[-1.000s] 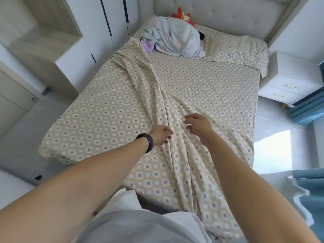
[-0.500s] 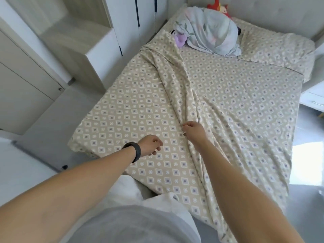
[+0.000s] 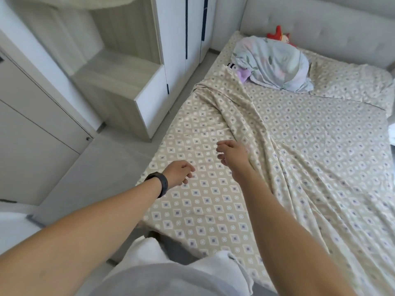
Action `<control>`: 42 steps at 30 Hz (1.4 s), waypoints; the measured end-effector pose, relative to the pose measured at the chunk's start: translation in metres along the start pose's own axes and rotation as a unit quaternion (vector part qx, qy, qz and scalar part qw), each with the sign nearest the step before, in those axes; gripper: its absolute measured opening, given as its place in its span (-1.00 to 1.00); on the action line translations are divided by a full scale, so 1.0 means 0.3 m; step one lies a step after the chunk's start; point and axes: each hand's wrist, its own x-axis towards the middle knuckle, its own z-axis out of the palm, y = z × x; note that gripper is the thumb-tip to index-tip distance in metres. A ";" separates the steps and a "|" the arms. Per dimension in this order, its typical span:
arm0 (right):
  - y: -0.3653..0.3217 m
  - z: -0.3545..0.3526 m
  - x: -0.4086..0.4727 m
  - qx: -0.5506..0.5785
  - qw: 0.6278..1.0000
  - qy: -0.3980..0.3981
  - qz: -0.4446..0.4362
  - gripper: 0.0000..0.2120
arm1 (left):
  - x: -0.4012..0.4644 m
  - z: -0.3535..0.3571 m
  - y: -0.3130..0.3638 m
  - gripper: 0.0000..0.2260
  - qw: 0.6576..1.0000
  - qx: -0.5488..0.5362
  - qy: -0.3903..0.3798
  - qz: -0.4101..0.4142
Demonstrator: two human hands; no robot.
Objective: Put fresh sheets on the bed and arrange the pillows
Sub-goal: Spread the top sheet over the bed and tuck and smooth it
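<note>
A bundled blanket (image 3: 275, 65) is heaped by the headboard (image 3: 320, 24); the patterned sheet (image 3: 310, 159) is ridged; both hands, left hand (image 3: 178, 173) and right hand (image 3: 232, 155), are loosely curled, empty.

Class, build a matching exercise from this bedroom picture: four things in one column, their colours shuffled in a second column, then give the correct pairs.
Things:
1. wristband
2. plush toy by the headboard
3. bundled floral cloth
4. patterned sheet

Colours:
A. beige with diamond print
B. red
C. black
D. pale blue

Pairs: 1-C, 2-B, 3-D, 4-A
</note>
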 end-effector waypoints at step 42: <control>-0.281 0.846 -0.077 0.113 0.945 0.304 0.044 -0.82 | 0.268 -0.866 0.127 -0.78 0.954 0.124 -0.238 0.135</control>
